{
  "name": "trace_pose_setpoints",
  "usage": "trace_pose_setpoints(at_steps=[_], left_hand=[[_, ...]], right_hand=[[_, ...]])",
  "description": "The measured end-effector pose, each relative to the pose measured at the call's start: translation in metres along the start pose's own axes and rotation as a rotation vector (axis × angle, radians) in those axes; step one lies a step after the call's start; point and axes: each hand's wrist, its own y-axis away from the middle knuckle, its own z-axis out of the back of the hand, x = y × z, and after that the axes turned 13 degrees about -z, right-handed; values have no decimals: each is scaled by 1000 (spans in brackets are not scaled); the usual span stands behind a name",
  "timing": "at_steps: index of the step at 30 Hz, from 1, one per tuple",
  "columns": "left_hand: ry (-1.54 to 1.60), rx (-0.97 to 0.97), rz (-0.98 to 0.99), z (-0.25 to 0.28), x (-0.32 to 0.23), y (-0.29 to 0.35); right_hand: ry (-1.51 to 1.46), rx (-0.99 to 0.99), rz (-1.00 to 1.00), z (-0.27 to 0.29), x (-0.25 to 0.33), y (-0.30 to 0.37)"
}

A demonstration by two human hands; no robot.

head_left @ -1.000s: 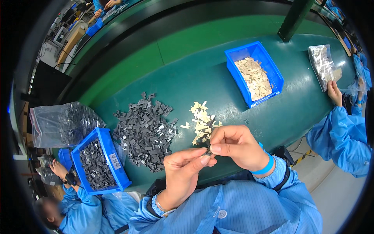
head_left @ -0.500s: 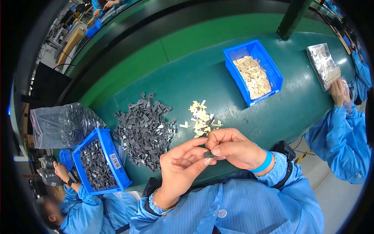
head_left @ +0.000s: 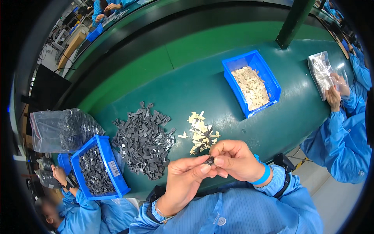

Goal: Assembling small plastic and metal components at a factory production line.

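Close to my body, my left hand [head_left: 187, 176] and my right hand [head_left: 235, 162] meet, pinching a small dark grey plastic piece [head_left: 210, 160] between thumbs and fingers. Its outline is partly covered by the fingertips. Just beyond my hands lies a small heap of cream-coloured strips [head_left: 199, 130] with some dark pieces among them. To the left of that spreads a larger pile of dark grey rectangular pieces [head_left: 142, 140] on the green tabletop [head_left: 187, 93]. A blue band circles my right wrist.
A blue bin [head_left: 226, 80] of beige strips stands at the far right. On the left are another blue bin [head_left: 126, 190] with dark pieces and a clear bag [head_left: 46, 130]. A green post [head_left: 294, 25] rises at the back. Co-workers sit at both sides; one handles a clear bag [head_left: 321, 72].
My left fingers have closed in, and both hands now pinch the dark piece together. The view has shifted slightly, so the table sits lower. The co-worker's hands at right moved on the bag.
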Motion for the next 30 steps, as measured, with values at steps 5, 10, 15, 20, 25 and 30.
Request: trace_pose_setpoints(at_steps=[5, 10, 15, 20, 25, 30], left_hand=[[311, -164, 279, 7, 4, 8], [179, -244, 213, 17, -14, 31], [-709, -248, -778, 54, -88, 57], [-1565, -1003, -1061, 115, -158, 91], [-2399, -551, -393, 136, -158, 91], [-1937, -395, -651, 84, -118, 64]], right_hand=[[284, -191, 156, 6, -14, -3], [1065, -80, 567, 12, -3, -13], [1552, -270, 682, 18, 21, -35], [1835, -318, 547, 11, 21, -71], [2013, -355, 485, 20, 6, -91], [2006, -319, 656, 21, 5, -95]])
